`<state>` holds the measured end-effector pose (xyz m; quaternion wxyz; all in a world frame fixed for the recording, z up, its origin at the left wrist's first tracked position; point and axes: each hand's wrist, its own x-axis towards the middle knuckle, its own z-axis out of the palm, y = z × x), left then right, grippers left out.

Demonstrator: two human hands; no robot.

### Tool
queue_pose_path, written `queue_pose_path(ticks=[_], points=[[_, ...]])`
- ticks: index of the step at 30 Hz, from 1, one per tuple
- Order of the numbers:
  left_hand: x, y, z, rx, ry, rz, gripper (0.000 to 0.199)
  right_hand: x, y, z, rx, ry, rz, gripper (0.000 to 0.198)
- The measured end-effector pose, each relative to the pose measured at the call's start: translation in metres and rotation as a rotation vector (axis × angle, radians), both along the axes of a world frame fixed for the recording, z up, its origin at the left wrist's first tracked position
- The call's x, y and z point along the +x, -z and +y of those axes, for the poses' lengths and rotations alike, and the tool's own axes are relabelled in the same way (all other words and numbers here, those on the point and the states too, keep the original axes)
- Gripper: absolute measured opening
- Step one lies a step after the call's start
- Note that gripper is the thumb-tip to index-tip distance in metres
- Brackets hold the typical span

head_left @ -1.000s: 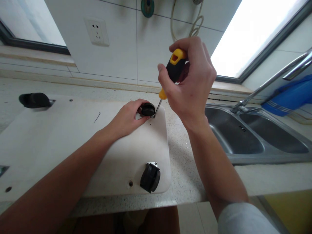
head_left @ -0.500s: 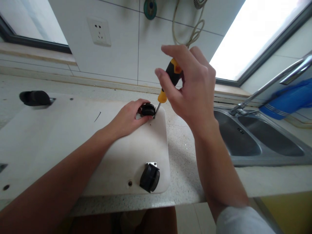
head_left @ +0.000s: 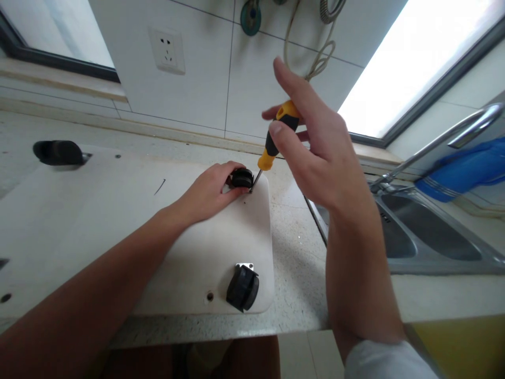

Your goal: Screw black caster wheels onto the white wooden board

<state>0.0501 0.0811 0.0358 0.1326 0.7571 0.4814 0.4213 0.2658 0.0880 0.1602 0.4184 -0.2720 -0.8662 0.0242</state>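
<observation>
Yellow-and-black-handled screwdriver in my loosely curled right grip, left grip pinching the black wheeled caster at the white board's corner, I judge this screw-turning, the next twist needing a seated tip.

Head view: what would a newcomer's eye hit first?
Probably the yellow-and-black screwdriver, right of center in the right hand, its shaft slanting down to the base of a black caster near the far right corner of the white board. The left hand grips that caster from the left. Next, likely the second caster at the near right corner.
</observation>
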Motion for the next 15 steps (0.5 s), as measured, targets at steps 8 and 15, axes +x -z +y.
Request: queue_pose_path(ticks=[8, 15], points=[[0.0005, 0.0007, 0.0012, 0.008, 0.007, 0.009, 0.035, 0.0008, -0.0006, -0.0027, -0.017, -0.015, -0.049, 0.049], [-0.0005, 0.0023, 0.0016, 0.015, 0.007, 0.006, 0.035, 0.0005, 0.0025, 0.0021, 0.040, 0.182, 0.017, 0.030]])
